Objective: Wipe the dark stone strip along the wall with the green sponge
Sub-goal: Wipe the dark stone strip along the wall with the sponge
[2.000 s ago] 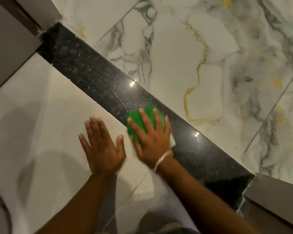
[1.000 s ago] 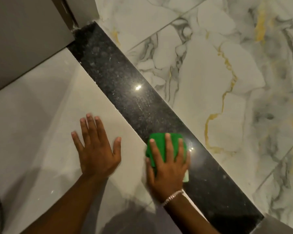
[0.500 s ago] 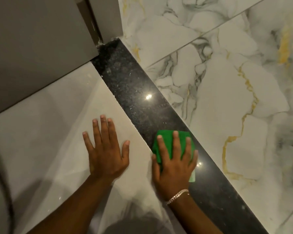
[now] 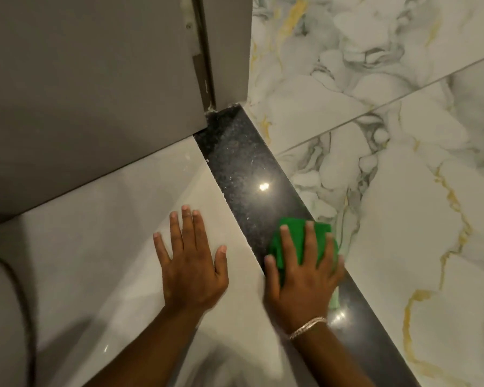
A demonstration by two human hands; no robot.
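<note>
A dark speckled stone strip (image 4: 241,160) runs diagonally from a grey door frame at the top down to the lower right, between pale floor tile and marble tile. The green sponge (image 4: 296,236) lies flat on the strip, pressed under my right hand (image 4: 302,275), whose fingers spread over it; a bracelet circles that wrist. My left hand (image 4: 192,263) rests flat, fingers apart, on the pale tile just left of the strip and holds nothing. White specks dot the strip's upper part.
A grey door and frame (image 4: 224,51) close off the strip's top end. Marble tile with gold and grey veins (image 4: 403,191) borders it on the right. Glossy pale tile (image 4: 95,233) lies to the left, and a rounded pale object (image 4: 3,317) sits at the left edge.
The view has swung so the grey door frame fills more of the top left. My right hand with the sponge sits closer to the marble edge of the strip. The left hand stays flat on the tile.
</note>
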